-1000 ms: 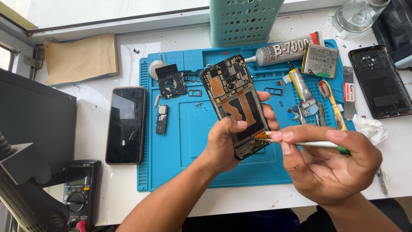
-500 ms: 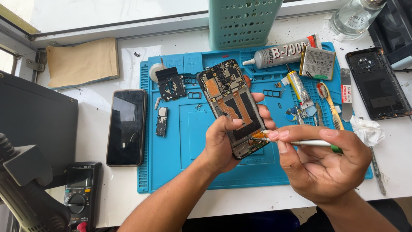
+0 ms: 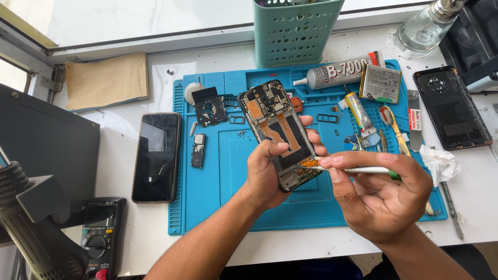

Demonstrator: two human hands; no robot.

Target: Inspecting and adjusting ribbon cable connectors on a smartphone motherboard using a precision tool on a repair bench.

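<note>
Grip [image 3: 272, 168] on phone [image 3: 280, 132] beside tubes [image 3: 337, 74]

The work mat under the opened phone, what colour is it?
Blue: the rubbery work mat with moulded compartments shows best in the head view.

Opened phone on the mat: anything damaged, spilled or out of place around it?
Nothing looks damaged or spilled. The left hand holds the opened phone tilted above the blue mat; loose small parts lie scattered there, and a crumpled tissue sits at its right edge.

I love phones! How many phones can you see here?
3: an opened phone in the left hand, a black phone left of the blue mat, a back cover far right.
</note>
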